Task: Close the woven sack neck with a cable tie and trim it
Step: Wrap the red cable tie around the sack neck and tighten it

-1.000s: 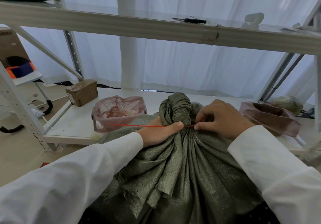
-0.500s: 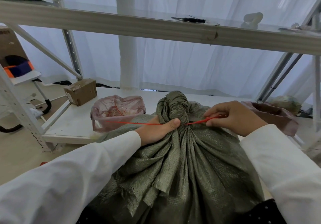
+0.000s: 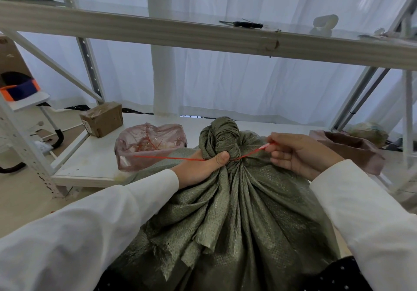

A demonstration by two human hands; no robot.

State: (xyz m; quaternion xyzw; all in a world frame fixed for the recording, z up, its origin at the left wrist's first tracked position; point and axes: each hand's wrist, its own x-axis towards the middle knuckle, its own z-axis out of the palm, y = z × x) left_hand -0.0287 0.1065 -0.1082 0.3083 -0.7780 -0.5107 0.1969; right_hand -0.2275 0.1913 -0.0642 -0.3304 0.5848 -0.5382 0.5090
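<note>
A small brown cardboard box point(image 3: 101, 119), wrapped in glossy tape, is seen at the far left corner of the low white shelf point(image 3: 90, 162). Just to its right, near the shelf's front edge, a thin pink plastic bag point(image 3: 149, 142) is slumped open, with red strands visible through its crinkled film. The left hand point(image 3: 203, 166), in a white sleeve, is clamped around the gathered neck of the sack point(image 3: 237, 211), its thumb pressed onto the pleats where the thin red cable tie point(image 3: 169, 158) crosses. The tie is stretched as a straight line from the pink bag's front, under that thumb, and around the neck. The sack is of coarse olive-green woven plastic, ribbed with deep radiating folds below the neck and bunched into a rounded knot-like tuft above it; it is stood against the shelf's front edge, near the middle. The tie's other end is pinched between thumb and forefinger of the right hand point(image 3: 300, 155), raised up and to the right of the neck. At the right end of the shelf a dull mauve bag point(image 3: 352, 146) with a folded-over rim is seen. On the upper shelf a slim black tool point(image 3: 243, 24) is laid.
</note>
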